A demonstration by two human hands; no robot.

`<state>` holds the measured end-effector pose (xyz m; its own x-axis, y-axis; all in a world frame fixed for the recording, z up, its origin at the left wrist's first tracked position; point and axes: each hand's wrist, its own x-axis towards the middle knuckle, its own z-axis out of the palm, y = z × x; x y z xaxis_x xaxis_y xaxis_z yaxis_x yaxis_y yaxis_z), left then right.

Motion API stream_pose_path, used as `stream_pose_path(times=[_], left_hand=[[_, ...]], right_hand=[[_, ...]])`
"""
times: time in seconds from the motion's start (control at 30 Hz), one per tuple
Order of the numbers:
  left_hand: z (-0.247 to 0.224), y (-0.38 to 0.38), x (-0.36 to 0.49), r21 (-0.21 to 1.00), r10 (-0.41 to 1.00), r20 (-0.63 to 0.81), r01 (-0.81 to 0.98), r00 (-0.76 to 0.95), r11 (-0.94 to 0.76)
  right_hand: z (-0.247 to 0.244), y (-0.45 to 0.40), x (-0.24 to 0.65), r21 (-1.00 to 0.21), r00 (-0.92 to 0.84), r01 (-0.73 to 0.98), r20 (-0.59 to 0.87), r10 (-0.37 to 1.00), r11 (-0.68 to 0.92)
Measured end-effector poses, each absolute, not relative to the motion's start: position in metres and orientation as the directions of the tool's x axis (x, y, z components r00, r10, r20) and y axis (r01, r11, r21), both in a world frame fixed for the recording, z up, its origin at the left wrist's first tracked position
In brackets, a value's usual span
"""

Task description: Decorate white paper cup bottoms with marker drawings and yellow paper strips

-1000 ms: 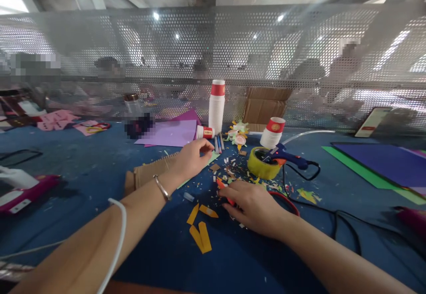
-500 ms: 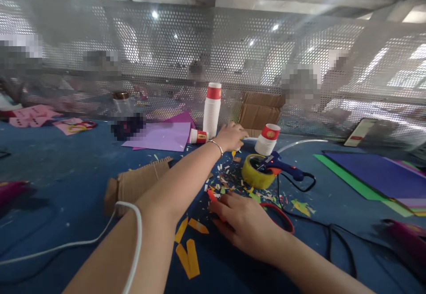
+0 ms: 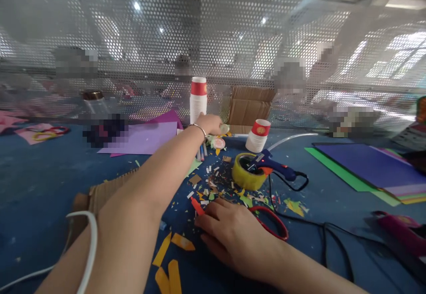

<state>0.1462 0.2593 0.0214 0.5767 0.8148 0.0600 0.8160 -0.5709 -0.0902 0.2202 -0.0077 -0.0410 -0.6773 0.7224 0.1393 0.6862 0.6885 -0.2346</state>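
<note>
Orange pen (image 3: 197, 206), tapered, pinched in your right hand (image 3: 229, 227); your left hand (image 3: 211, 124) is by paper cutouts (image 3: 218, 143), grip unclear.

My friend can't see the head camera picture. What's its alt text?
A person's left hand stretches out to paper cutouts by a tall cup stack; the right hand holds an orange pen-like thing over a scrap-strewn blue table. A glue gun rests on yellow tape.
</note>
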Motion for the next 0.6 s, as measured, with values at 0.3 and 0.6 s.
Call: stream_pose_path(times=[0.3,0.6], left_hand=[[-0.001,0.268,0.174,-0.103,0.82,0.134,0.831,0.556,-0.547],[-0.012,0.298,0.195,0.009,0.809,0.109,0.813,0.578,-0.582]], right_hand=[[-0.043,-0.007,0.219,-0.181,-0.683,0.695,0.137,0.717,0.696],[-0.045,-0.003,0.214,-0.196,-0.679,0.696,0.132,0.722,0.69]])
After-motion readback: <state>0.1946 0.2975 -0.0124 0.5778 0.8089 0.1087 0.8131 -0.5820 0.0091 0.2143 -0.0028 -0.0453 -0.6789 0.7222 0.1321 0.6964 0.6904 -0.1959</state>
